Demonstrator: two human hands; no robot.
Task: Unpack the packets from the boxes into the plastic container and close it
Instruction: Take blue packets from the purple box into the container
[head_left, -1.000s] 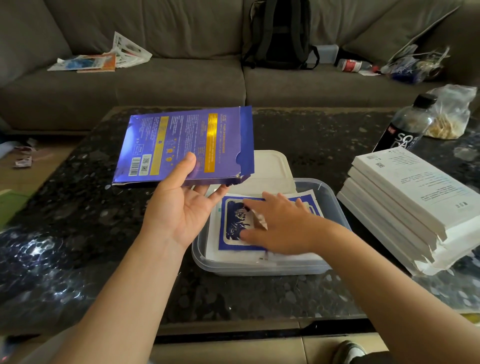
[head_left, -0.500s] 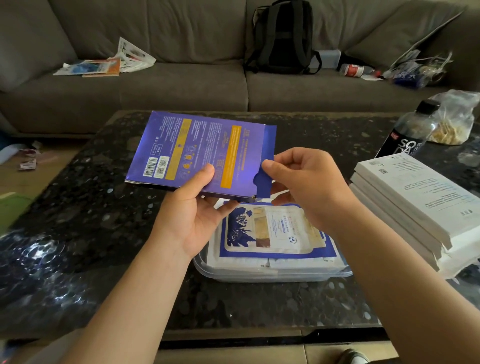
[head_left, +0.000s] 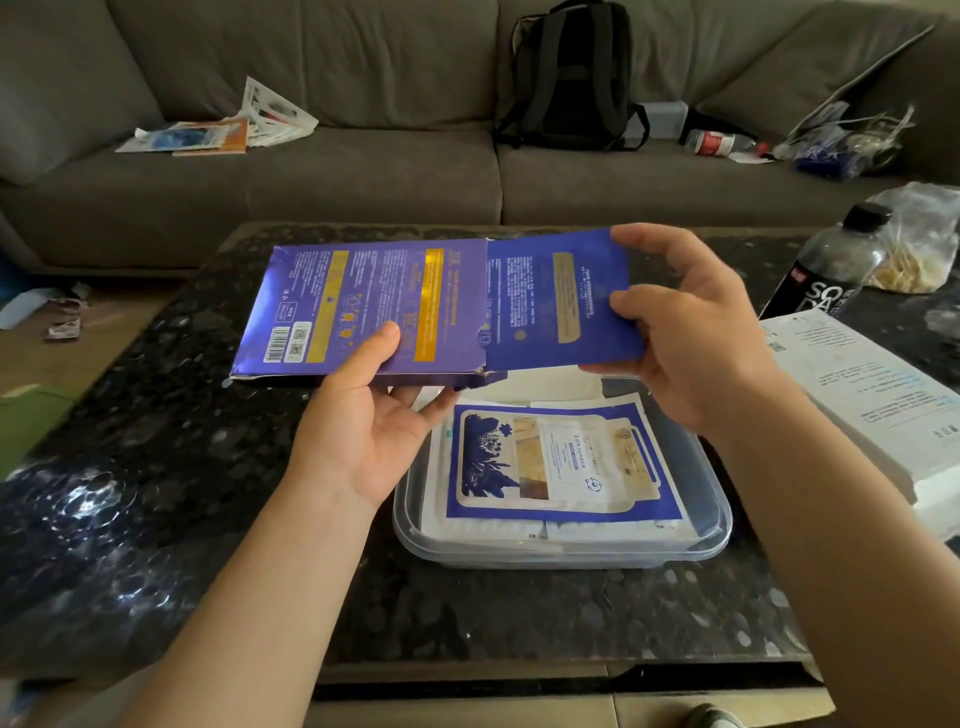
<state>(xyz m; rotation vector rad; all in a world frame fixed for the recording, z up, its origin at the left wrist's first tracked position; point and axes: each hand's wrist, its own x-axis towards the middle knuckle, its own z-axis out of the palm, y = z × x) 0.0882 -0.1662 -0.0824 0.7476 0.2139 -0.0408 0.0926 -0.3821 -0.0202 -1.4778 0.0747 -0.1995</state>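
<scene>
My left hand (head_left: 371, 415) holds a flat purple box (head_left: 374, 306) above the dark table, thumb on top and fingers underneath. My right hand (head_left: 691, 332) pinches a dark blue packet (head_left: 550, 301) that sticks halfway out of the box's right end. Below them sits the clear plastic container (head_left: 719, 525) with white and blue packets (head_left: 561, 462) stacked inside. Its white lid (head_left: 550, 387) lies behind it, mostly hidden by the box and packet.
A stack of white boxes (head_left: 872, 395) stands on the right of the black stone table (head_left: 156, 467). A dark soda bottle (head_left: 826, 270) and a plastic bag (head_left: 919, 244) are at the far right. A grey sofa (head_left: 363, 176) with a backpack (head_left: 566, 78) lies behind.
My right hand left the packets in the container, rose to the box's open end and has drawn a blue packet halfway out to the right.
</scene>
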